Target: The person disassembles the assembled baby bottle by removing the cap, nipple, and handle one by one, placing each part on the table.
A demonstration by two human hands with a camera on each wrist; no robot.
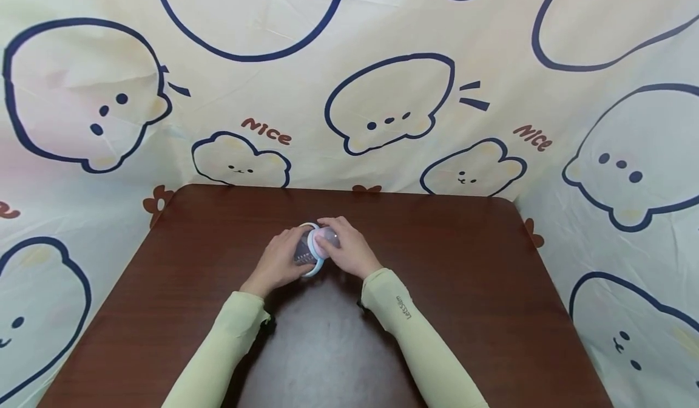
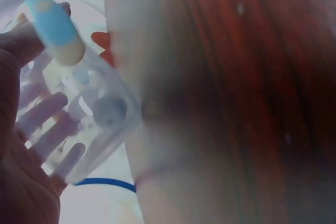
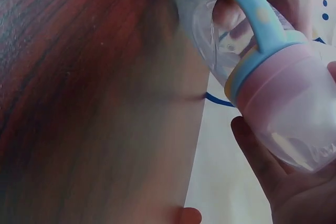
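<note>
A clear baby bottle (image 1: 303,252) lies tilted between both hands above the table. It has a pink collar (image 3: 275,80), a translucent domed cap (image 3: 304,129) and a light-blue handle (image 3: 262,17) with yellow spots. My left hand (image 1: 277,261) grips the bottle's body by the handle; in the left wrist view its fingers show through the clear wall (image 2: 107,145). On the other end, my right hand (image 1: 352,251) holds the cap and collar between thumb and fingers. A grey round piece (image 2: 110,111) is visible through the bottle; what it is I cannot tell.
The dark brown wooden table (image 1: 448,299) spreads around both arms, its far edge meeting a cloth backdrop (image 1: 306,104) with cartoon outlines. Similar cloth hangs at the left and right sides. Light-green sleeves (image 1: 224,341) cover both forearms.
</note>
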